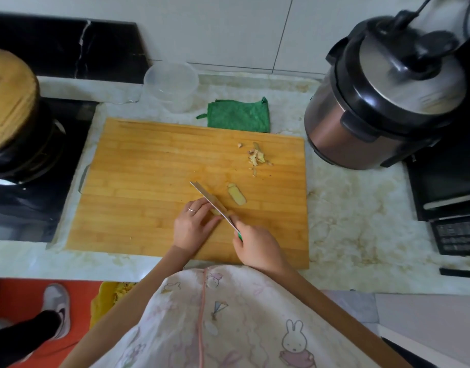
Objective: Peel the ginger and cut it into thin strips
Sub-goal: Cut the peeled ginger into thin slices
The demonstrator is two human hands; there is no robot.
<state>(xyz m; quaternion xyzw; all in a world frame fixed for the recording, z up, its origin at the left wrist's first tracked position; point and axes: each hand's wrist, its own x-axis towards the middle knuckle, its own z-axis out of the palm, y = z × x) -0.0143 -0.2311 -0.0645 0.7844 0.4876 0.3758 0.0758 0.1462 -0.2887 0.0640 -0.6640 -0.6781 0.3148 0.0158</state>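
- Pinning a small ginger piece (214, 211) against the cutting board (138, 181) with the left hand (192, 227), fingertips curled over it.
- Slanting the knife (210, 201) across that piece, right beside the left fingertips, tip pointing away from both hands.
- Gripping the green handle (239, 236) in the right hand (255, 248), fingers wrapped round it, close beside the left hand.
- Leaving one peeled slab (236, 196) flat just beyond the right hand, apart from the blade.
- Showing peel scraps (256, 156) heaped farther beyond the right hand: peeling apparently finished, slabbing under way, thin strips not yet cut.
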